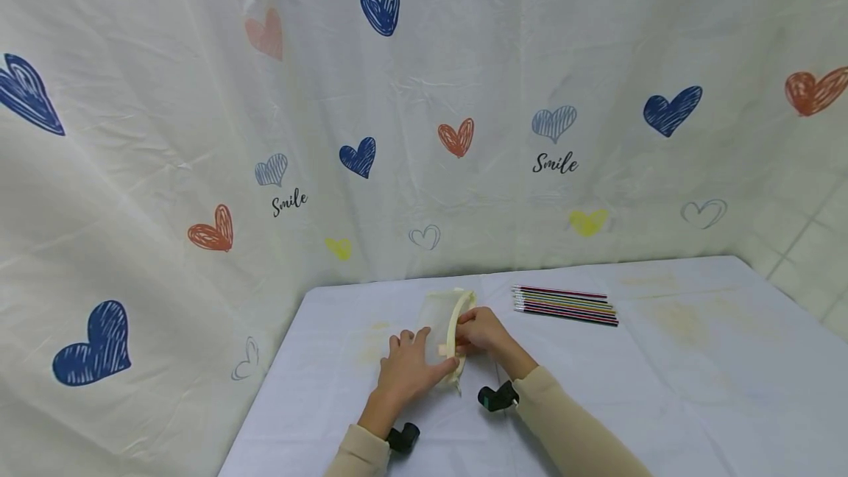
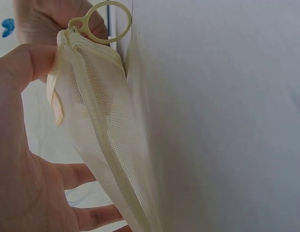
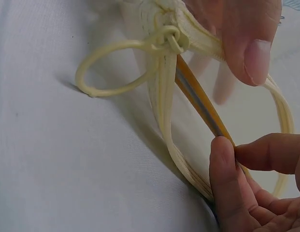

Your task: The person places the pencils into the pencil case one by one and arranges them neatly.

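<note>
Left hand (image 1: 405,370): gripping the cream mesh pouch (image 1: 433,313), thumb over the mouth rim, other fingers spread along the outside of the mesh. Right hand (image 1: 481,330): in at the pouch mouth, thumb and finger pinching a slim orange-yellow stick (image 3: 203,106) with a grey stripe, looks like a pencil. One end of the stick sits inside the mouth, behind the zip edge; other end hidden by the right hand.

Pouch is between the two hands, mouth gaping toward the right one. Pull ring (image 3: 116,91) at the near end of the zip, just beside the left thumb, loose of both hands. Small peach tab (image 2: 58,108) on the pouch side near the left thumb.

Black wrist units, one below the left wrist (image 1: 404,438), one below the right (image 1: 498,396). Beige sleeves (image 1: 573,422) on both forearms.

Right of the right hand and a bit farther out: row of striped pencils (image 1: 566,306), side by side, whitish ends toward the hands. All on the white-covered table (image 1: 662,374); yellowish stains (image 1: 689,322) farther right. Beyond the hands: white curtain (image 1: 464,57), hearts plus "Smile" print.
</note>
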Action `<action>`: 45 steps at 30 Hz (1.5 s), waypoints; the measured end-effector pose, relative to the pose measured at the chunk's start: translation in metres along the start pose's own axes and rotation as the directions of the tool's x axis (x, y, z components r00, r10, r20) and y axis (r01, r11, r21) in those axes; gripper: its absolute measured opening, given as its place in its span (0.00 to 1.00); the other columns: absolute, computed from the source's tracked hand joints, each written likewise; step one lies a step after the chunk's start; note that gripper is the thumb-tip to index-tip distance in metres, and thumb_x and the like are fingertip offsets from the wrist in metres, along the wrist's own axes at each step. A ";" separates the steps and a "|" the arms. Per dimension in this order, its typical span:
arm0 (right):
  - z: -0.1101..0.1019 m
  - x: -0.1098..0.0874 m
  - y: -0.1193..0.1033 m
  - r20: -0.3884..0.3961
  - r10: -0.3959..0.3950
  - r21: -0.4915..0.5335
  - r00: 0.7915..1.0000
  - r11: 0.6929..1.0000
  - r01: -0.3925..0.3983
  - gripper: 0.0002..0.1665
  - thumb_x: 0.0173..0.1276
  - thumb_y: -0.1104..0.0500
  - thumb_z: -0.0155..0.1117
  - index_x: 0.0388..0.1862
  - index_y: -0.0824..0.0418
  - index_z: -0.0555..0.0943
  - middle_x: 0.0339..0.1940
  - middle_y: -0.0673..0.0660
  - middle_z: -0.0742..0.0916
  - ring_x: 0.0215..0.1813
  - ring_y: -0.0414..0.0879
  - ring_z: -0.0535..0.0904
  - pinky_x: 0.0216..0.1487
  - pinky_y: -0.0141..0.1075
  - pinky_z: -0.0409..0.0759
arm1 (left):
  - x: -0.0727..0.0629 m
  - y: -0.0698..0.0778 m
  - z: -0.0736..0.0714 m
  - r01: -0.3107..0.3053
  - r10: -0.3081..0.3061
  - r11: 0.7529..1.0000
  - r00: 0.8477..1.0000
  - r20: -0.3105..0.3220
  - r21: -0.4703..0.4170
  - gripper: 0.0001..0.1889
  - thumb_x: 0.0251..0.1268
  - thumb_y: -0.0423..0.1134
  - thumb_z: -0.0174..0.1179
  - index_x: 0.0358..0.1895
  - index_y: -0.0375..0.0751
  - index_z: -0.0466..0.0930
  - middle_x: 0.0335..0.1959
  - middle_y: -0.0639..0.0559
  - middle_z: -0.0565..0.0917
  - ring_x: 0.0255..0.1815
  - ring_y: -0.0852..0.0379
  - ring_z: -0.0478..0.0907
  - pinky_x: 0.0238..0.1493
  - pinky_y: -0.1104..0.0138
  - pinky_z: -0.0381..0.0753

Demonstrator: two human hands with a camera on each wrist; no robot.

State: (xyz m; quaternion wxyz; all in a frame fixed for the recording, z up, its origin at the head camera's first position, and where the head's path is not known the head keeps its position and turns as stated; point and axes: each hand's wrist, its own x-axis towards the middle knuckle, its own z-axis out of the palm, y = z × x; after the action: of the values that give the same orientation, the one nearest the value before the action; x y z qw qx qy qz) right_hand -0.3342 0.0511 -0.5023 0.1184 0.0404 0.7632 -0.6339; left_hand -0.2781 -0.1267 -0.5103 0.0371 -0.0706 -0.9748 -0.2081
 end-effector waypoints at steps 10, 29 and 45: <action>-0.009 -0.006 0.004 -0.014 -0.007 0.025 1.000 1.000 0.008 0.16 0.66 0.71 0.57 0.52 0.72 0.78 0.27 0.60 0.84 0.27 0.44 0.82 0.32 0.37 0.87 | 0.000 0.000 0.001 -0.002 0.002 1.000 1.000 0.004 0.012 0.49 0.54 0.79 0.57 0.73 0.51 0.70 0.63 0.41 0.74 0.60 0.43 0.68 0.46 0.42 0.75; -0.112 -0.020 0.010 -0.051 -0.297 -0.419 0.954 0.873 0.250 0.16 0.68 0.65 0.62 0.52 0.71 0.79 0.32 0.58 0.84 0.29 0.43 0.81 0.30 0.34 0.79 | 0.001 -0.004 0.002 -0.016 0.016 1.000 1.000 -0.012 0.013 0.49 0.54 0.79 0.57 0.74 0.53 0.69 0.65 0.39 0.74 0.61 0.40 0.69 0.46 0.40 0.75; -0.179 -0.023 0.022 -0.058 -0.403 -0.737 0.913 0.635 0.233 0.11 0.65 0.66 0.63 0.46 0.67 0.82 0.37 0.59 0.86 0.39 0.51 0.79 0.41 0.44 0.77 | -0.001 0.000 0.000 -0.031 0.031 1.000 0.999 -0.022 0.001 0.49 0.54 0.78 0.59 0.74 0.51 0.70 0.63 0.39 0.74 0.60 0.40 0.69 0.47 0.40 0.75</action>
State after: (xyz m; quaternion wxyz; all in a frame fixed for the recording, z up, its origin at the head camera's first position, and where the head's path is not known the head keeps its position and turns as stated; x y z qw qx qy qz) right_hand -0.3305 0.2325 -0.4880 -0.0738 -0.0758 0.9515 -0.2888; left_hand -0.2774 -0.1272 -0.5101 0.0511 -0.0834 -0.9733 -0.2078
